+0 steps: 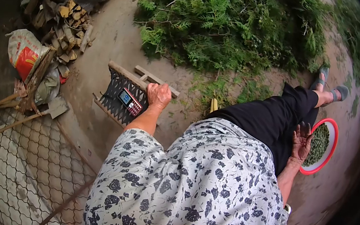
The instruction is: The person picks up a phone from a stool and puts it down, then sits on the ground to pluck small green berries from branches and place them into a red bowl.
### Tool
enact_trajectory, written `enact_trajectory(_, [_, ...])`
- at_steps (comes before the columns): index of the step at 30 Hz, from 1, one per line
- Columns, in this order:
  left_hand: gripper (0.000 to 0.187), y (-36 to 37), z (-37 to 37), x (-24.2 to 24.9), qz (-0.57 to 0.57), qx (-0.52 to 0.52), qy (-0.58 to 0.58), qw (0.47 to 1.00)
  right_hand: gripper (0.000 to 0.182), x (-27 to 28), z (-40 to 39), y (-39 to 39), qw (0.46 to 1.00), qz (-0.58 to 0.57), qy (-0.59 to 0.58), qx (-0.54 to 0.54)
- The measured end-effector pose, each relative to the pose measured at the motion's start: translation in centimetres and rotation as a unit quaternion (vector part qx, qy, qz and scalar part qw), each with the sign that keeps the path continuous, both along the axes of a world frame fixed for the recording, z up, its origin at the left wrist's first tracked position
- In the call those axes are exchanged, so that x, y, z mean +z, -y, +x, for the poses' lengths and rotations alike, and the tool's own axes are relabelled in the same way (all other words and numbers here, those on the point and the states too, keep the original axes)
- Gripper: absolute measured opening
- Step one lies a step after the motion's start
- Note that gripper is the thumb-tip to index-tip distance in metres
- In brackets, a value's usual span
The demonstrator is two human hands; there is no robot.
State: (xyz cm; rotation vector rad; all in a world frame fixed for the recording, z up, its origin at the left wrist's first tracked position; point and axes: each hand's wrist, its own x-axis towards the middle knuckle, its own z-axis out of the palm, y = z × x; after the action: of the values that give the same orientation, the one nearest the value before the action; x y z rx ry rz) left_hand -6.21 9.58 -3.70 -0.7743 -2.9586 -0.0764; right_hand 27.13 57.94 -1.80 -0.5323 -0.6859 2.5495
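My left hand (158, 95) is closed round the wooden bar of a small folding stool (126, 74) with a dark woven mesh seat. On that seat lies a red and black keypad phone (130, 102), its screen lit. My right hand (302, 143) is open, palm showing and fingertips darkened, beside a white bowl with a red rim (335, 141). Small green pieces (319, 147), like cones or seeds, fill much of the bowl. The hand holds nothing that I can see.
A large heap of green conifer branches (232, 28) lies ahead, with loose sprigs around it. Left are split firewood (68, 38), a printed sack (24, 55), a shovel (57, 107) and wire mesh (24, 155). My black-trousered legs (257, 111) stretch to the upper right.
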Motion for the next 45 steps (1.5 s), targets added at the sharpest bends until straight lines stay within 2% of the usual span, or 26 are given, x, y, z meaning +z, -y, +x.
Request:
enact_trajectory(4, [0.014,-0.1,0.0,0.0,-0.005,0.001,0.008,1.000,0.047,0.3,-0.9,0.5,0.999,0.008,0.025,0.025])
enact_trajectory(6, [0.014,-0.1,-0.1,-0.2,-0.007,-0.002,0.006,1.000,0.045,-1.0,-0.2,0.0,0.997,-0.011,0.069,-0.036])
enact_trajectory(9, [0.014,0.3,-0.2,0.0,-0.004,-0.005,0.000,1.000,0.041,-2.0,0.9,-0.4,0.997,-0.010,0.058,-0.043])
enact_trajectory(13, [0.015,0.2,-0.2,0.2,-0.002,-0.003,0.007,1.000,0.037,-2.0,1.0,-0.5,0.999,-0.003,0.044,-0.017])
enact_trajectory(18, [0.015,0.1,-0.1,0.0,0.007,-0.003,0.005,1.000,0.034,-1.9,0.9,-0.6,0.995,0.008,0.099,-0.018])
enact_trajectory(45, [0.015,-0.1,-0.1,-0.2,0.002,-0.008,0.002,1.000,0.035,-2.6,1.8,-0.7,0.994,-0.004,0.095,-0.045])
